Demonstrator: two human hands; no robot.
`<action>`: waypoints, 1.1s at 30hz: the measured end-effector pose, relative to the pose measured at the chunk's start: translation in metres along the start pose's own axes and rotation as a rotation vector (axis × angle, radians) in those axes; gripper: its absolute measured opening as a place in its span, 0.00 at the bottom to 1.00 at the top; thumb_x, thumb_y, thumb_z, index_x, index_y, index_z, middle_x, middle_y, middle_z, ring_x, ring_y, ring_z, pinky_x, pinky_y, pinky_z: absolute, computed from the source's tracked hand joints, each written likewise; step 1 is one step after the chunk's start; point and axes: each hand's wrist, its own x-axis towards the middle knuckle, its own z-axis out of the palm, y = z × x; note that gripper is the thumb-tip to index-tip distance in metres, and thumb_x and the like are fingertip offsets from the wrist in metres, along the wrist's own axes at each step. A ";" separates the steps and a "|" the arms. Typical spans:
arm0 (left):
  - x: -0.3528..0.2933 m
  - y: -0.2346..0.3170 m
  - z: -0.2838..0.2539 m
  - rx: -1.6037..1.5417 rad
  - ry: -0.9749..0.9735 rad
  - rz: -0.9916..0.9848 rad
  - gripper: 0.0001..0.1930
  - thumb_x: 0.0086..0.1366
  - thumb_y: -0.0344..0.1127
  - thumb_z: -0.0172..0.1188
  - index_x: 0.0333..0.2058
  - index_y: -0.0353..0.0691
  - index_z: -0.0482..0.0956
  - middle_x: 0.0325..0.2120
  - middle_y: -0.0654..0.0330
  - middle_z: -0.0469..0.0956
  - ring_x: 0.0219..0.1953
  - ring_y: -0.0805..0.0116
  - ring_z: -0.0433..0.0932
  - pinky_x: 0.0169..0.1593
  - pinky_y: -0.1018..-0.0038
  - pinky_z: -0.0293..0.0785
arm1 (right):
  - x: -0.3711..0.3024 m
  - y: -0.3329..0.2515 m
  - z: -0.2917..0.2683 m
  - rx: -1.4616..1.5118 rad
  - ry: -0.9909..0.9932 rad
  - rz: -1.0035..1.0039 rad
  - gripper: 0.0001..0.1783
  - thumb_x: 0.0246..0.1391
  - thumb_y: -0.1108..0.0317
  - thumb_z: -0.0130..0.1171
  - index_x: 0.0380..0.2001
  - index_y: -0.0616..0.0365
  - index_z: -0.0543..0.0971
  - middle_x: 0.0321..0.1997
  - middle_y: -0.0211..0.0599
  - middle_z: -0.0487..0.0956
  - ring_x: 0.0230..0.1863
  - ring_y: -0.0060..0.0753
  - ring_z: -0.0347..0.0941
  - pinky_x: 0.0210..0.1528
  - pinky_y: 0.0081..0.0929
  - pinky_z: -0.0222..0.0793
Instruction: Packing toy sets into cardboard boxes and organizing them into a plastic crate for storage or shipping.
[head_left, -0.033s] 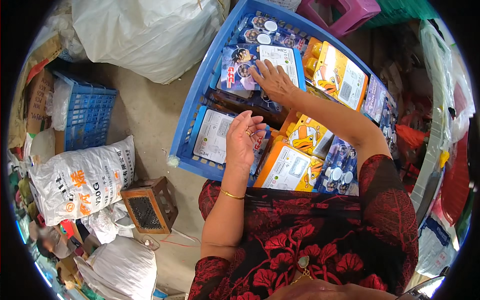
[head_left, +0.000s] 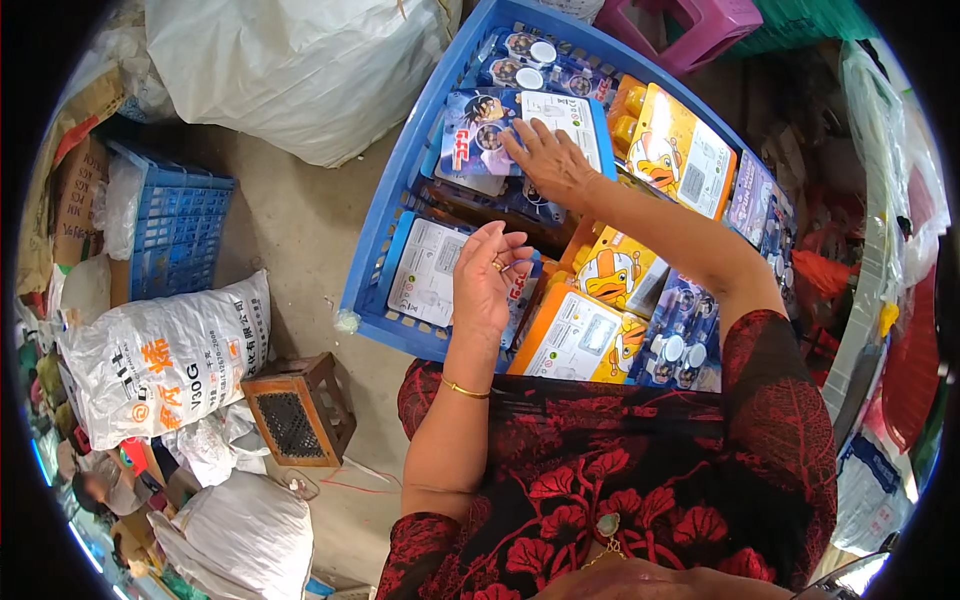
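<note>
My right hand (head_left: 557,168) lies palm down with spread fingers on a flat blue package (head_left: 565,112) with a cartoon figure and a white panel. That package rests on other packs at the far left part of a large blue plastic crate (head_left: 372,255). My left hand (head_left: 488,285) hovers palm inward, fingers loosely bent and apart, with nothing visible in it. Beneath it is another blue package with a white panel (head_left: 425,268). Yellow-orange duck packages (head_left: 575,335) lie to its right. Between my hands a dark gap shows among the packs.
Blue packs with round white parts (head_left: 672,350) fill the crate's near right. A pink stool (head_left: 690,30) stands beyond it. To the left are a large white sack (head_left: 290,70), a smaller blue crate (head_left: 185,225), a printed sack (head_left: 170,360) and a wooden box (head_left: 297,415).
</note>
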 end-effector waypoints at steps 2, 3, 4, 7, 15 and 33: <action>-0.002 0.001 -0.003 -0.016 0.008 0.001 0.14 0.63 0.37 0.55 0.45 0.38 0.71 0.35 0.54 0.77 0.34 0.65 0.77 0.37 0.73 0.74 | 0.005 0.000 -0.037 0.114 0.037 -0.018 0.31 0.46 0.77 0.51 0.57 0.55 0.62 0.60 0.49 0.65 0.55 0.51 0.67 0.48 0.42 0.69; -0.003 0.001 -0.002 -0.004 0.014 0.004 0.14 0.63 0.37 0.55 0.45 0.38 0.71 0.35 0.54 0.77 0.34 0.65 0.77 0.36 0.73 0.74 | 0.005 0.003 -0.054 0.185 0.029 0.003 0.29 0.46 0.76 0.52 0.55 0.56 0.63 0.57 0.48 0.68 0.50 0.51 0.71 0.44 0.40 0.72; -0.003 0.002 0.000 0.008 0.016 0.005 0.14 0.63 0.37 0.55 0.45 0.38 0.71 0.35 0.54 0.77 0.34 0.65 0.77 0.36 0.73 0.74 | 0.001 0.008 -0.062 0.201 0.214 -0.053 0.26 0.47 0.75 0.53 0.53 0.57 0.64 0.50 0.47 0.74 0.43 0.51 0.74 0.39 0.40 0.73; -0.004 0.002 -0.002 0.003 0.019 0.010 0.14 0.63 0.37 0.55 0.45 0.38 0.71 0.36 0.53 0.77 0.34 0.65 0.77 0.36 0.73 0.74 | -0.004 0.013 -0.095 0.193 0.278 0.067 0.23 0.47 0.74 0.51 0.50 0.57 0.66 0.42 0.46 0.77 0.38 0.50 0.76 0.36 0.41 0.73; -0.003 -0.001 0.001 0.033 0.005 0.019 0.15 0.63 0.37 0.55 0.46 0.37 0.70 0.37 0.51 0.77 0.35 0.64 0.77 0.38 0.72 0.73 | 0.053 0.074 -0.053 -0.024 0.413 0.130 0.24 0.45 0.75 0.49 0.49 0.61 0.66 0.45 0.44 0.73 0.46 0.44 0.72 0.41 0.39 0.72; 0.005 -0.005 0.001 0.061 -0.029 -0.025 0.15 0.62 0.36 0.57 0.46 0.39 0.71 0.37 0.52 0.77 0.35 0.63 0.77 0.37 0.71 0.73 | 0.065 0.090 0.042 0.067 0.373 0.167 0.42 0.39 0.59 0.62 0.61 0.50 0.60 0.64 0.50 0.58 0.65 0.53 0.52 0.59 0.63 0.49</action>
